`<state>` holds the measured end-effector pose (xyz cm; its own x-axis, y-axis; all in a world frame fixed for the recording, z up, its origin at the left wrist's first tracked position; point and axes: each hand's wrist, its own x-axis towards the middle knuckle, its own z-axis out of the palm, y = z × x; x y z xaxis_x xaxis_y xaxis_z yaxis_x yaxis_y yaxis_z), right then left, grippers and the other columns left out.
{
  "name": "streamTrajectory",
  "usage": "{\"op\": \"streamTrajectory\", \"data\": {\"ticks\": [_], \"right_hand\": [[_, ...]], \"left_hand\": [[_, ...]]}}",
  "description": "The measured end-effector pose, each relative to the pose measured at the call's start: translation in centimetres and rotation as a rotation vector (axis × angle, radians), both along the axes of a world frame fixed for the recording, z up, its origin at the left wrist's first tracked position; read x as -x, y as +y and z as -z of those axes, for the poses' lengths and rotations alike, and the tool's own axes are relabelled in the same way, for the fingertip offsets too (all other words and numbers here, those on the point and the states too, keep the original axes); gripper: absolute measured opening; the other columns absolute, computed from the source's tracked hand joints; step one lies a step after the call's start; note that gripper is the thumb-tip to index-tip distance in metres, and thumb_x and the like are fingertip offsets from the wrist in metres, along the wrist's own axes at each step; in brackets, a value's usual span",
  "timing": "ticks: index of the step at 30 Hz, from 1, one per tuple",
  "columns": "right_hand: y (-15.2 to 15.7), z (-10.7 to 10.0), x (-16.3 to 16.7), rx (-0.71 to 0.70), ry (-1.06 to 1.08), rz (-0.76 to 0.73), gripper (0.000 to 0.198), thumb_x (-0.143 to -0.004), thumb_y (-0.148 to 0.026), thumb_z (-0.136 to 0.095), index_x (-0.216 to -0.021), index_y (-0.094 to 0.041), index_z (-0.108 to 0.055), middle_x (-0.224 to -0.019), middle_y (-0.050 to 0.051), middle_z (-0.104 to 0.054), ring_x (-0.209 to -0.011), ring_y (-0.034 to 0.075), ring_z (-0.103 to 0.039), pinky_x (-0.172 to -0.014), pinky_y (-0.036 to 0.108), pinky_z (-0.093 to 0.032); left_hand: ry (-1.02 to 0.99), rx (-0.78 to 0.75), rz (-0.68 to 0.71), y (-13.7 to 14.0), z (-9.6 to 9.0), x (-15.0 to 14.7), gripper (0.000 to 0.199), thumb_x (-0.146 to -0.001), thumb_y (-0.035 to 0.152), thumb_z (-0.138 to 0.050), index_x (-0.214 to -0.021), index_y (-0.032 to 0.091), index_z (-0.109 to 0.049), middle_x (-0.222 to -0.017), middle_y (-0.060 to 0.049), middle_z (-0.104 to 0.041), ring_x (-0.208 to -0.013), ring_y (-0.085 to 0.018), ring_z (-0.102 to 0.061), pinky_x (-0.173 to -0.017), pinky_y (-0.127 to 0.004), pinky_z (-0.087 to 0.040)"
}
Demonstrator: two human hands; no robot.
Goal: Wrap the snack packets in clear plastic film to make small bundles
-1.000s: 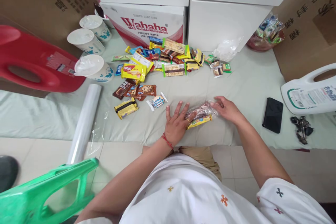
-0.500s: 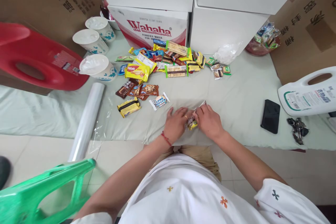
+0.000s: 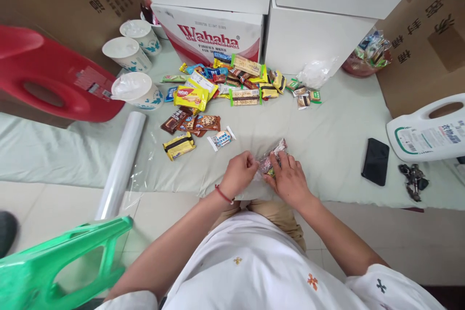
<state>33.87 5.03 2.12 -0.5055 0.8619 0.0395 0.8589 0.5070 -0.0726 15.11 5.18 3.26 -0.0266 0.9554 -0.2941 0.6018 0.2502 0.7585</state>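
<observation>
A clear plastic bag (image 3: 273, 154) with small colourful snack packets in it lies near the table's front edge. My right hand (image 3: 288, 177) rests over it, fingers bent and pressing on its right side. At the bag's left edge, my left hand (image 3: 240, 172) is closed in a pinch on the thin clear plastic. The packets' lower part is hidden under the right fingers. Just beyond my left hand lies a white and blue wrapped snack (image 3: 222, 139). Further left are a yellow snack packet (image 3: 179, 146) and brown cookie packets (image 3: 207, 122).
A pile of snack packets (image 3: 218, 77) lies before the Wahaha carton (image 3: 214, 34). At left are paper cups (image 3: 136, 91), a red jug (image 3: 61, 82), a plastic film roll (image 3: 121, 164) and a green stool (image 3: 69, 261). A phone (image 3: 375, 162), keys (image 3: 414, 181) and white jug (image 3: 428, 133) are right.
My left hand has moved left, off the packets, and now pinches the plastic at the bag's edge. My right hand has flattened over the bag, showing more of it.
</observation>
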Motion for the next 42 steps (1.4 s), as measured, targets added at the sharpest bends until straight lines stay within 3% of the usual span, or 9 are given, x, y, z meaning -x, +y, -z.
{"op": "streamTrajectory", "data": {"ticks": [4,7,13,21,26,30,34,38,42], "right_hand": [[0.0,0.2,0.4,0.034,0.014,0.050,0.061,-0.100,-0.042,-0.054,-0.151,-0.012,-0.048,-0.143,0.025,-0.052,-0.119,0.039,-0.050,-0.091,0.050,-0.047],[-0.4,0.8,-0.1,0.050,0.103,0.048,0.066,-0.100,-0.037,-0.051,-0.157,-0.007,-0.037,-0.149,0.028,-0.047,-0.130,0.042,-0.046,-0.098,0.056,-0.046],[-2.4,1.2,-1.6,0.078,0.242,-0.037,0.077,-0.103,-0.028,-0.041,-0.166,-0.008,-0.002,-0.162,0.022,-0.037,-0.150,0.035,-0.033,-0.121,0.060,-0.025],[-2.8,1.1,-0.8,0.061,0.166,0.015,0.068,-0.104,-0.031,-0.043,-0.165,-0.014,-0.019,-0.162,0.016,-0.040,-0.154,0.029,-0.031,-0.125,0.065,-0.001],[-3.1,1.8,-0.6,0.074,0.170,0.010,0.055,-0.103,-0.028,-0.044,-0.157,-0.014,-0.041,-0.161,0.017,-0.041,-0.154,0.031,-0.029,-0.125,0.067,0.000],[-2.7,2.1,-2.0,0.153,0.266,-0.053,0.058,-0.100,-0.033,-0.051,-0.153,-0.010,-0.046,-0.160,0.020,-0.041,-0.156,0.034,-0.025,-0.125,0.066,-0.015],[0.1,1.1,-4.6,0.235,0.483,-0.104,0.050,-0.104,-0.031,-0.043,-0.153,-0.023,-0.048,-0.148,0.012,-0.059,-0.143,0.025,-0.049,-0.120,0.052,-0.037],[3.8,0.0,-5.5,0.144,0.345,-0.144,0.058,-0.105,-0.035,-0.043,-0.161,-0.022,-0.034,-0.156,0.012,-0.050,-0.151,0.027,-0.038,-0.126,0.058,-0.021],[5.4,0.4,-4.5,0.171,0.116,-0.232,0.074,-0.104,-0.051,-0.042,-0.166,-0.017,-0.018,-0.165,0.015,-0.035,-0.156,0.030,-0.027,-0.125,0.065,-0.007]], "left_hand": [[-0.665,0.209,-0.228,1.7,-0.5,-2.1,0.015,-0.083,0.028,-0.061,-0.077,0.021,-0.050,-0.058,0.003,-0.059,-0.048,-0.012,-0.054,-0.051,-0.024,-0.040],[-0.843,0.257,-0.325,1.8,0.1,-3.9,0.011,-0.080,0.020,-0.059,-0.090,0.018,-0.055,-0.071,0.000,-0.067,-0.048,-0.009,-0.054,-0.050,-0.023,-0.042],[-0.395,-0.054,-0.085,0.5,1.5,-5.3,0.037,-0.083,0.009,-0.048,-0.119,0.020,-0.054,-0.090,-0.003,-0.072,-0.078,-0.018,-0.067,-0.075,-0.032,-0.052],[-0.293,-0.252,-0.073,-0.5,2.0,-4.5,0.042,-0.089,0.010,-0.047,-0.129,0.022,-0.054,-0.099,-0.003,-0.076,-0.082,-0.018,-0.070,-0.079,-0.032,-0.053],[0.099,-0.648,0.250,-0.9,2.6,-3.3,0.036,-0.101,0.023,-0.043,-0.129,0.023,-0.064,-0.136,-0.008,-0.069,-0.131,-0.025,-0.058,-0.116,-0.049,-0.033],[0.263,-0.581,0.543,0.2,3.5,-2.9,0.052,-0.107,0.036,-0.035,-0.158,0.025,-0.038,-0.159,-0.010,-0.048,-0.150,-0.024,-0.040,-0.127,-0.056,-0.004],[0.310,-0.585,0.646,1.0,4.4,-2.5,0.055,-0.107,0.036,-0.035,-0.161,0.026,-0.031,-0.163,-0.013,-0.041,-0.152,-0.025,-0.037,-0.126,-0.061,0.004],[0.198,-0.508,0.711,1.5,4.3,-1.9,0.058,-0.105,0.033,-0.039,-0.162,0.026,-0.027,-0.165,-0.014,-0.036,-0.154,-0.027,-0.033,-0.124,-0.066,0.006],[-0.055,-0.461,0.553,1.3,3.1,-0.1,0.068,-0.099,0.039,-0.049,-0.162,0.025,-0.027,-0.167,-0.015,-0.034,-0.155,-0.028,-0.031,-0.126,-0.059,-0.012]]}}
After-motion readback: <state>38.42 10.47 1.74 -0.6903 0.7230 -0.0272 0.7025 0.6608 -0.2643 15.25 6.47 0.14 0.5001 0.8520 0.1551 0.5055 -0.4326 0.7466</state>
